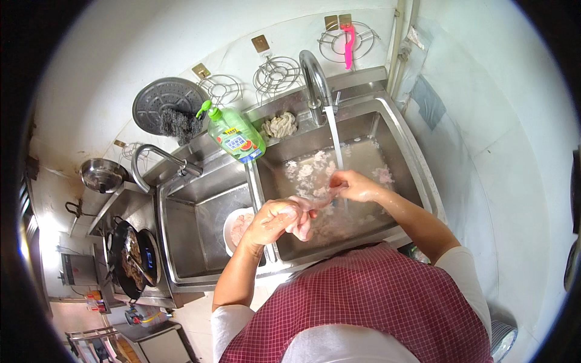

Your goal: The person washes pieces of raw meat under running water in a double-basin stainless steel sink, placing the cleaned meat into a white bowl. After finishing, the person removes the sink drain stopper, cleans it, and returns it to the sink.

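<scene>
My left hand (pixel 274 222) grips one end of a long, wet, pale pink strip of raw meat or offal (pixel 313 205) above the right sink basin (pixel 290 250). My right hand (pixel 354 186) pinches its other end, so the strip stretches between both hands. Behind the right hand, water streams (pixel 335 136) from a curved steel faucet (pixel 313 75) into the basin. Cloudy water there holds floating whitish scraps (pixel 306 170). Just left of my left hand, a white bowl (pixel 228 233) with pale pink pieces stands in the left basin (pixel 181 245).
A green dish soap bottle (pixel 238 136) and a crumpled cloth (pixel 280 125) sit on the sink's back ledge. A second faucet (pixel 159 152) arches at the left basin. Further left, a wok (pixel 127 258) with dark food stands on the stove. A pink peeler (pixel 349 47) hangs on the wall.
</scene>
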